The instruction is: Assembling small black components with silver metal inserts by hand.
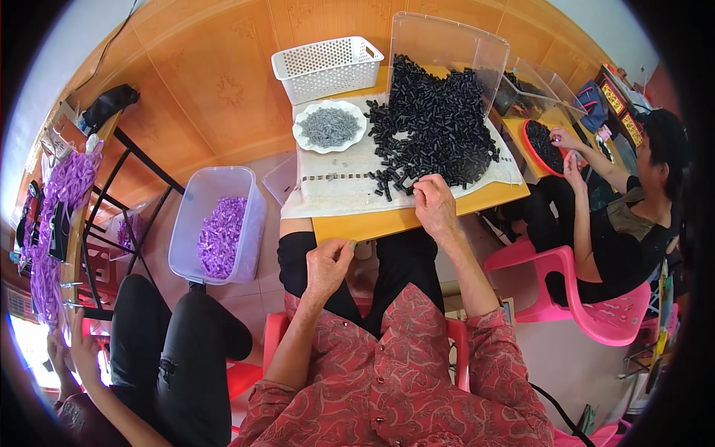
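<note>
Small, short black pieces (439, 119), tube-like and ridged in look, lie in a deep, loose heap that spills from a clear plastic box (432, 41) tipped toward the person, with strays scattered along the heap's near and left edges. The right hand (435, 205) is at that near edge, thumb and fingertips drawn close together beside the outermost pieces; whether one is gripped, I cannot tell. The left hand (330, 267) is closed, fingers curled in and thumb against the index finger, just off the near edge of the table; its inside is hidden. The heap lies just beyond the right hand and well apart from the left one, ahead of it and to its right. Beneath the heap, a whitish cloth (328, 195) covers much of the yellow table (350, 226). Left of the heap, a scalloped white plate (301, 140) bears a mound of small grey bits (329, 125), and a perforated white basket (328, 78) stands behind it. On the floor to the left, a translucent tub (186, 231) holds purple pieces (222, 235). At right, a seated co-worker (633, 231) reaches to a red-rimmed tray (530, 153).
</note>
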A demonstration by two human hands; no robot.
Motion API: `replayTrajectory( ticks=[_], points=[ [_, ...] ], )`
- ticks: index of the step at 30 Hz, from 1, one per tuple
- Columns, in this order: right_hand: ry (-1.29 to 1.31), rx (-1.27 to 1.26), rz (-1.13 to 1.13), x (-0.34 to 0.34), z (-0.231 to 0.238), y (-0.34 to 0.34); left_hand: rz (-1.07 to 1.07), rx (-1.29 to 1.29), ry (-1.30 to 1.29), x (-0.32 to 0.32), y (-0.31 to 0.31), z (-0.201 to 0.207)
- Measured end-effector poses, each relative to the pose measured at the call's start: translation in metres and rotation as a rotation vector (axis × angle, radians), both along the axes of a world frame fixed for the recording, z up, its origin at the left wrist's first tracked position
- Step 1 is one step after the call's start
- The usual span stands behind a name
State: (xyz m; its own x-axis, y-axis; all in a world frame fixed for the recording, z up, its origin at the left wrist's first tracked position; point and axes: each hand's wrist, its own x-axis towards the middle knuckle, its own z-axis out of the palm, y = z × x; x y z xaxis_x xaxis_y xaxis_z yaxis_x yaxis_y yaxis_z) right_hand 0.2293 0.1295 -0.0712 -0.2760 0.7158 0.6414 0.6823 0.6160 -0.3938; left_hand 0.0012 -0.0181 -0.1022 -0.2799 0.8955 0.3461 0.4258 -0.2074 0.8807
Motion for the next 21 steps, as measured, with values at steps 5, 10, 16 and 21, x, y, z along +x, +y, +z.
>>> replayTrajectory(
  ticks=[5, 10, 16, 21],
  points=[
    [-0.010, 0.003, -0.004, 0.002, -0.006, 0.007, -0.011, -0.071, -0.021, 0.001, -0.002, 0.007],
    [-0.017, 0.022, 0.010, -0.001, -0.002, 0.006, -0.013, -0.062, -0.001, 0.002, -0.002, 0.009],
    [0.006, 0.029, 0.031, 0.004, 0.012, -0.002, 0.005, -0.049, -0.057, -0.003, -0.004, 0.005],
    [0.005, 0.017, -0.004, 0.025, 0.011, -0.007, -0.023, -0.046, -0.031, -0.001, -0.006, 0.002]
  ],
)
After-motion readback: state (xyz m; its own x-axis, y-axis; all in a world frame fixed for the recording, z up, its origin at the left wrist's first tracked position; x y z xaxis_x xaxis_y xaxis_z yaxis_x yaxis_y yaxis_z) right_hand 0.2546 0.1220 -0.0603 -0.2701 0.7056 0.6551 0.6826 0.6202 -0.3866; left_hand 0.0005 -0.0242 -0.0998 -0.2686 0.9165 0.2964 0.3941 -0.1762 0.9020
